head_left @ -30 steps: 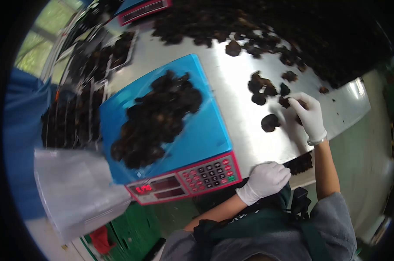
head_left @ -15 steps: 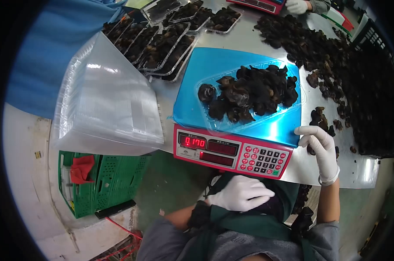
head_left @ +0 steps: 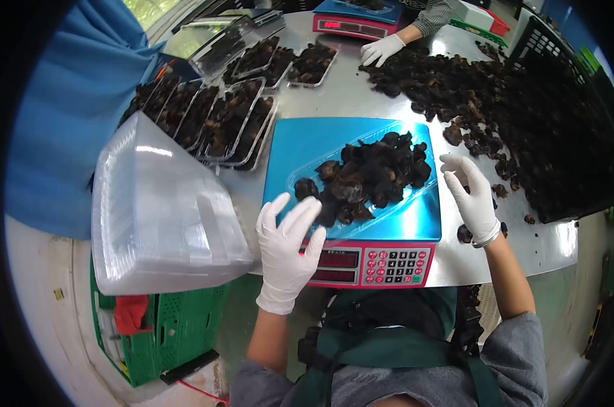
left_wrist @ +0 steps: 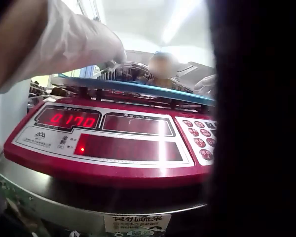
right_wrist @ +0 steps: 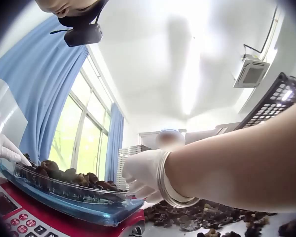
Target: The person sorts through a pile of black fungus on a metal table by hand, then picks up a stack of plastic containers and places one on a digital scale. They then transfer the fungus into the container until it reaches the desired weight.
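Observation:
A clear plastic tray (right_wrist: 74, 190) heaped with dark wood ear mushrooms (head_left: 368, 176) sits on the blue platform (head_left: 286, 142) of a red scale. The scale's display (left_wrist: 74, 120) reads 0.170 in the left wrist view. My gloved left hand (head_left: 286, 247) is at the tray's near left end, fingers spread and slightly bent, fingertips right at the mushrooms. Just off the platform's right edge is my gloved right hand (head_left: 471, 200), its fingers loosely bent with nothing seen between them.
Stacked empty trays (head_left: 164, 217) stand left of the scale, with filled trays (head_left: 232, 122) behind them. A mushroom pile (head_left: 449, 88) spreads at the right, beside a black crate (head_left: 541, 44). Across the table, another person's gloved hand (head_left: 381, 49) touches the pile near a second scale (head_left: 354, 26).
My left hand has risen from my lap to the tray's left end. My right hand has left the platform's front right corner and is farther up beside it. The head view has shifted.

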The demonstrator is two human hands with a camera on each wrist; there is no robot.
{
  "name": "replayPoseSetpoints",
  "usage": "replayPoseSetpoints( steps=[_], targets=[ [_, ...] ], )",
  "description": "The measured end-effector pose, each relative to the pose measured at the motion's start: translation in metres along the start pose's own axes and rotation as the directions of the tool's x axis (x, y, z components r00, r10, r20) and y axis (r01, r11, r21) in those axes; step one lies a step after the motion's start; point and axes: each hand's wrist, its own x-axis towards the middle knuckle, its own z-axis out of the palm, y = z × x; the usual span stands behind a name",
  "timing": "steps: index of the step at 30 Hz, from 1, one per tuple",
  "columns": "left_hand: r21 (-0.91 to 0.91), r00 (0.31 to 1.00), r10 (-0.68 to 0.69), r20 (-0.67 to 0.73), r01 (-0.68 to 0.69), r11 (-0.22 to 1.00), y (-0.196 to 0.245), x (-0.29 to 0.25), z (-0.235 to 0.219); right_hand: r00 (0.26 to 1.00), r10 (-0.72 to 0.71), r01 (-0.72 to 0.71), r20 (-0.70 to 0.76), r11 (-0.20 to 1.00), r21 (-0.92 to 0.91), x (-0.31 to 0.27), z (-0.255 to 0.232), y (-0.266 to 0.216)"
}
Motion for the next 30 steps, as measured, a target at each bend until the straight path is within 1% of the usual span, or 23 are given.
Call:
replayPoseSetpoints(
  steps=[1,3,5,6,7,8,9,10,11,13,14,17,18,21,22,24,25,26,27,28,29,30],
  targets=[
    [-0.047,0.999,0.020,0.033,-0.019,0.999,0.002,0.004,-0.004,1.000,0.006,-0.006,-0.011,1.000,-0.019,0.002,-0.001,0.000],
    [-0.256,0.999,-0.042,-0.015,0.037,0.966,-0.005,0.005,-0.005,0.997,0.071,-0.071,-0.019,0.997,-0.020,0.007,-0.004,0.000],
    [-0.330,0.987,-0.075,-0.142,0.024,0.944,-0.012,0.005,-0.005,0.984,0.147,-0.140,0.101,0.987,-0.073,0.014,-0.008,0.003],
    [-0.406,0.956,-0.254,-0.150,0.174,0.897,-0.010,0.005,-0.003,0.970,0.182,-0.167,0.163,0.981,-0.100,0.018,-0.009,0.005],
    [-0.479,0.893,-0.426,-0.147,0.313,0.820,-0.007,0.007,-0.001,0.948,0.243,-0.234,0.205,0.970,-0.070,0.022,-0.008,0.005],
    [-0.500,0.859,-0.511,-0.035,0.427,0.753,-0.007,0.009,-0.003,0.921,0.298,-0.297,0.251,0.954,-0.041,0.027,-0.007,0.005],
    [-0.508,0.807,-0.586,0.075,0.537,0.674,-0.006,0.011,-0.005,0.888,0.346,-0.358,0.302,0.934,-0.017,0.033,-0.005,0.004],
    [-0.503,0.736,-0.652,0.181,0.639,0.582,-0.004,0.014,-0.009,0.868,0.364,-0.399,0.339,0.916,0.036,0.040,-0.005,-0.002],
    [-0.458,0.712,-0.638,0.294,0.691,0.560,-0.006,0.015,-0.008,0.857,0.373,-0.411,0.356,0.911,0.035,0.047,-0.003,0.000],
    [-0.504,0.650,-0.662,0.372,0.741,0.444,-0.001,0.025,-0.013,0.850,0.383,-0.424,0.361,0.905,0.038,0.063,0.006,0.003],
    [-0.553,0.610,-0.685,0.398,0.755,0.352,-0.001,0.031,-0.014,0.849,0.379,-0.413,0.368,0.911,0.017,0.073,0.012,0.005],
    [-0.577,0.640,-0.705,0.305,0.713,0.398,-0.018,0.034,-0.010,0.848,0.313,-0.366,0.427,0.930,0.045,0.110,0.034,-0.002],
    [-0.611,0.640,-0.714,0.285,0.695,0.379,-0.026,0.038,-0.011,0.849,0.273,-0.341,0.451,0.937,0.073,0.125,0.046,-0.001],
    [-0.699,0.638,-0.753,0.162,0.613,0.368,-0.052,0.050,-0.014,0.869,0.131,-0.228,0.478,0.962,0.151,0.172,0.085,-0.013],
    [-0.695,0.628,-0.763,0.153,0.617,0.368,-0.053,0.059,-0.023,0.860,0.108,-0.210,0.499,0.966,0.152,0.193,0.098,-0.020],
    [-0.779,0.625,-0.780,0.035,0.506,0.370,-0.072,0.069,-0.022,0.846,0.044,-0.164,0.531,0.970,0.180,0.237,0.125,-0.033],
    [-0.813,0.617,-0.787,-0.022,0.447,0.373,-0.083,0.072,-0.019,0.853,0.011,-0.147,0.522,0.965,0.219,0.257,0.140,-0.039],
    [-0.855,0.615,-0.788,-0.034,0.390,0.342,-0.096,0.075,-0.015,0.846,-0.064,-0.112,0.529,0.949,0.295,0.278,0.156,-0.043],
    [-0.875,0.584,-0.807,-0.084,0.344,0.340,-0.108,0.081,-0.009,0.820,-0.132,-0.049,0.557,0.954,0.297,0.301,0.171,-0.048],
    [-0.892,0.549,-0.825,-0.129,0.299,0.338,-0.117,0.087,-0.001,0.814,-0.108,-0.059,0.571,0.962,0.266,0.318,0.187,-0.060],
    [-0.907,0.513,-0.841,-0.171,0.253,0.338,-0.124,0.092,0.004,0.813,-0.102,-0.072,0.573,0.960,0.272,0.332,0.202,-0.069],
    [-0.893,0.502,-0.845,-0.184,0.274,0.357,-0.128,0.094,0.006,0.812,-0.140,-0.009,0.566,0.967,0.253,0.343,0.217,-0.076]
  ],
)
